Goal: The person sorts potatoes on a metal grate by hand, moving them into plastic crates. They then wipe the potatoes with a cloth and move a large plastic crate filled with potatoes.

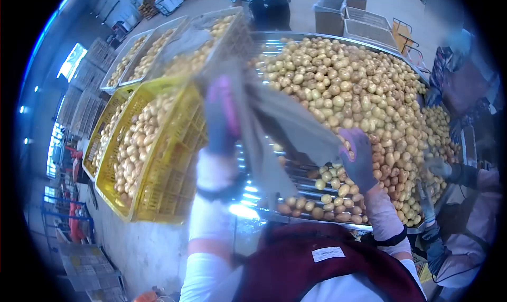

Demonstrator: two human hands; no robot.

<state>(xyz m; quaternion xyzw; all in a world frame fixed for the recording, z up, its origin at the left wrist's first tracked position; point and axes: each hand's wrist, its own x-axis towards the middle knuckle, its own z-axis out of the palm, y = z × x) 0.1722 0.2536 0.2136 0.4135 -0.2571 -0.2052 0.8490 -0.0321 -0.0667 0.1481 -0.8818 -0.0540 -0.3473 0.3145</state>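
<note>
A grey cloth (288,117), partly smeared by motion, stretches between my two gloved hands over the near left part of the sorting table. My left hand (223,114), in a grey and purple glove, is closed on its upper left end beside the yellow crate. My right hand (358,157) has its fingers curled at the cloth's right end. Something pale shows between those fingers and may be one of the round pieces. A large heap of pale brown, potato-like produce (343,85) covers the table, with looser pieces (338,188) on metal rollers (303,183) below the cloth.
Yellow crates (174,149) of produce stand at left, with white crates (150,59) of it behind. Co-workers' gloved hands (438,167) reach in at the right edge. Cardboard boxes (328,19) and a cart (404,35) stand beyond the table. Another person (269,9) is at the back.
</note>
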